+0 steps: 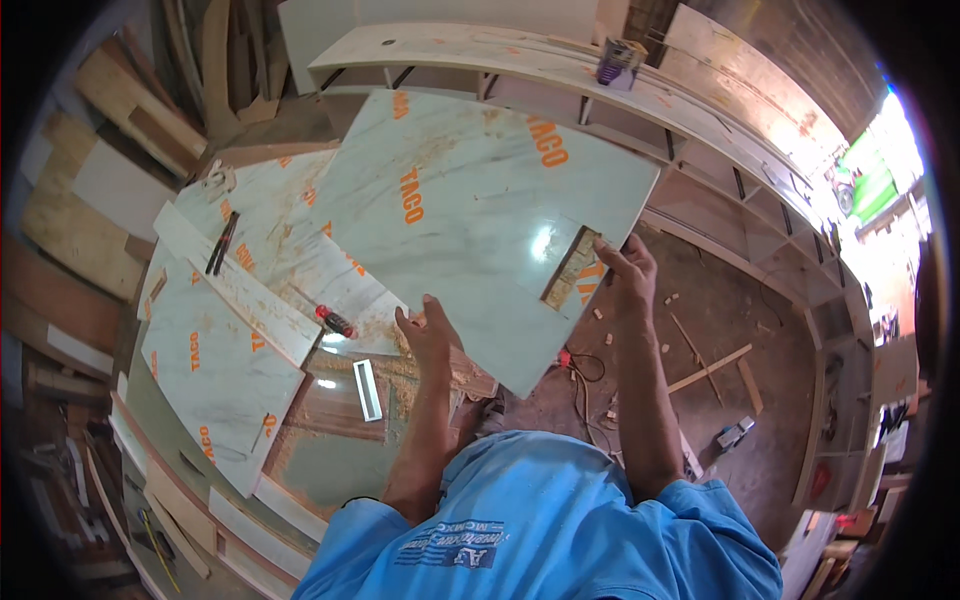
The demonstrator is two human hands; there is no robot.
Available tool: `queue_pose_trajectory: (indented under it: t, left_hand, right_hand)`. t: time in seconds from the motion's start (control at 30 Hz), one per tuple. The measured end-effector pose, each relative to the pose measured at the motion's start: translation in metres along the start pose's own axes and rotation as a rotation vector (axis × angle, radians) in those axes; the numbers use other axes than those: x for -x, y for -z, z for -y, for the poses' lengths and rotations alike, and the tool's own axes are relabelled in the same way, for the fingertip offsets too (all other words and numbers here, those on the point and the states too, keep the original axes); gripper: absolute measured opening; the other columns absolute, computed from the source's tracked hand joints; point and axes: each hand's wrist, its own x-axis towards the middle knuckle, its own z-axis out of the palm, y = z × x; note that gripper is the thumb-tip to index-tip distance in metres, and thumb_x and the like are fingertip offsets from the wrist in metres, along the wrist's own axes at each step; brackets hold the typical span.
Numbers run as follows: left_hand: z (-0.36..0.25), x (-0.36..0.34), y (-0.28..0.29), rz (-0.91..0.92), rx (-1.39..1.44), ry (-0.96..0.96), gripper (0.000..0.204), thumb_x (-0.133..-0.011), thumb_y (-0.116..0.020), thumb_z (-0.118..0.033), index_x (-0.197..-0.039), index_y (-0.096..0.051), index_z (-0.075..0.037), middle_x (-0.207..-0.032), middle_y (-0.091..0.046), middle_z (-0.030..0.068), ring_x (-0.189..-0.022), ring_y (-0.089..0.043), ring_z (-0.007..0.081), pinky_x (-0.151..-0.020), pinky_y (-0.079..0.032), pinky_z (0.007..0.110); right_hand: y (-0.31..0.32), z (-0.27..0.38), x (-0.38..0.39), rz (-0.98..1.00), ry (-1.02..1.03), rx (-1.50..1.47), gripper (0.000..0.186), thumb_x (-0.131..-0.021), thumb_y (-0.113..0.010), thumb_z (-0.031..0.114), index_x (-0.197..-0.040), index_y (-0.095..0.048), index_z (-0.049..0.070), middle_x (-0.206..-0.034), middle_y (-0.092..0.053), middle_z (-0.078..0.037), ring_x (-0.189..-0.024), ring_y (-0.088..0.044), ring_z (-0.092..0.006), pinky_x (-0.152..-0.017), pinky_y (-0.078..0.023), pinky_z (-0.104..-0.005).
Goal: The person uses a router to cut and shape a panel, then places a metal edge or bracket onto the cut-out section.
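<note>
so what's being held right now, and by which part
A large pale marble-patterned panel: the right hand grips its right edge beside a narrow brown rectangle; the left hand is at its lower-left edge, its grip unclear.

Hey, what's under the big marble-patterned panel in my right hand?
A pale, sawdust-strewn sheet shows along the left edge of the panel, partly hidden by it. What lies under the panel's middle is covered.

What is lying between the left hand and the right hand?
The head view shows a pale, veined panel there, its cutout nearer the right hand.
</note>
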Motion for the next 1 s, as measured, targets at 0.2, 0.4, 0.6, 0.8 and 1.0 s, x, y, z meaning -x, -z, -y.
queue_pose_trajectory:
  t: [0.2,0.4,0.6,0.8,1.0]
  left_hand:
    - [0.005,-0.023,-0.085,0.704,0.745,0.658,0.058,-0.101,-0.044,-0.063,-0.126,-0.061,-0.013,-0.119,-0.069,0.0047,-0.109,-0.065,0.0228,-0.102,-0.054,0.043]
    - [0.045,0.041,-0.169,1.183,0.633,0.371,0.077,-0.091,-0.044,-0.076,-0.136,-0.055,-0.015,-0.130,-0.062,0.0078,-0.115,-0.060,0.0265,-0.105,-0.047,0.053]
    - [0.060,0.257,-0.210,1.539,0.365,0.441,0.081,-0.091,-0.041,-0.078,-0.141,-0.051,-0.014,-0.135,-0.058,0.0092,-0.118,-0.058,0.0297,-0.105,-0.046,0.052]
    - [0.104,0.424,-0.204,1.698,0.220,0.449,0.085,-0.091,-0.038,-0.080,-0.145,-0.047,-0.014,-0.141,-0.054,0.0107,-0.121,-0.056,0.0328,-0.105,-0.044,0.052]
    - [0.180,0.572,-0.188,1.819,0.021,0.544,0.090,-0.091,-0.035,-0.082,-0.149,-0.042,-0.014,-0.146,-0.050,0.0121,-0.124,-0.055,0.0360,-0.105,-0.043,0.051]
  right_hand:
    - [0.100,0.067,0.077,-0.068,0.187,0.293,0.025,-0.088,-0.074,0.006,-0.112,-0.066,0.001,-0.100,-0.069,-0.007,-0.095,-0.065,-0.0137,-0.083,-0.054,-0.0321]
    - [0.163,0.106,0.182,0.048,0.447,0.318,0.039,-0.080,-0.086,0.014,-0.114,-0.068,0.007,-0.087,-0.071,-0.003,-0.086,-0.068,-0.0115,-0.072,-0.053,-0.0311]
    - [0.263,0.159,0.310,-0.166,0.730,0.759,0.041,-0.075,-0.080,0.018,-0.115,-0.071,0.015,-0.087,-0.073,-0.007,-0.082,-0.072,-0.0287,-0.067,-0.055,-0.0404]
    - [0.340,0.169,0.403,-0.265,0.897,0.761,0.039,-0.078,-0.077,0.017,-0.115,-0.066,0.008,-0.088,-0.072,-0.012,-0.083,-0.071,-0.0363,-0.067,-0.056,-0.0438]
    - [0.406,0.177,0.477,-0.440,0.644,0.818,0.032,-0.082,-0.073,0.006,-0.111,-0.059,0.000,-0.087,-0.070,-0.020,-0.082,-0.071,-0.0415,-0.070,-0.057,-0.0478]
